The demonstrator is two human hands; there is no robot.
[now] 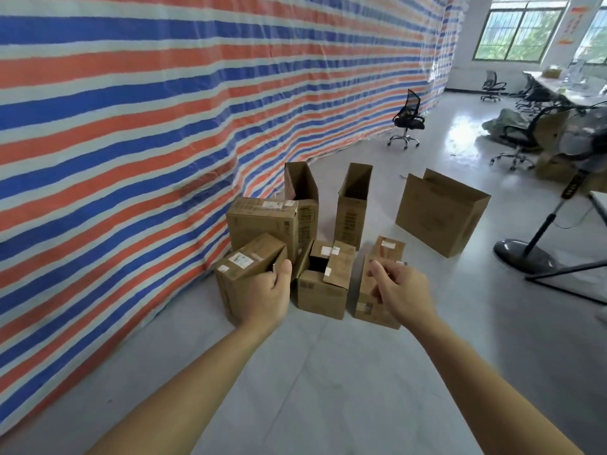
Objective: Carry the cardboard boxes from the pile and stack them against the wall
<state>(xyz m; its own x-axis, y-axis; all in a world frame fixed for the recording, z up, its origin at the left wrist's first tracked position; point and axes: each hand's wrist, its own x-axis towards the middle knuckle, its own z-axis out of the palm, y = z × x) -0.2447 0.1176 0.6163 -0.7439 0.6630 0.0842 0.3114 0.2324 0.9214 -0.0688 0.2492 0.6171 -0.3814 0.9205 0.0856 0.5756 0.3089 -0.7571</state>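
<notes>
Head view: seven brown corrugated cardboard boxes are grouped on a smooth grey tiled floor [328, 382] at the foot of a woven tarpaulin wall [131, 126] striped red, blue and white. A small closed box with white labels [244, 266], tilted, is gripped by the left hand [267, 293]. The thumb [284, 270] is pressed on its right edge, and the fingers are hidden behind it. A narrow upright box [371, 300] is partly covered by the right hand [399, 290], whose fingers are loosely curled; contact cannot be told. Between these two, a small box with open flaps [323, 284] is set. Behind are placed one larger closed box [262, 224], one tall open box against the tarpaulin [302, 192], a second tall open box [353, 208] and one wide open box [440, 211].
</notes>
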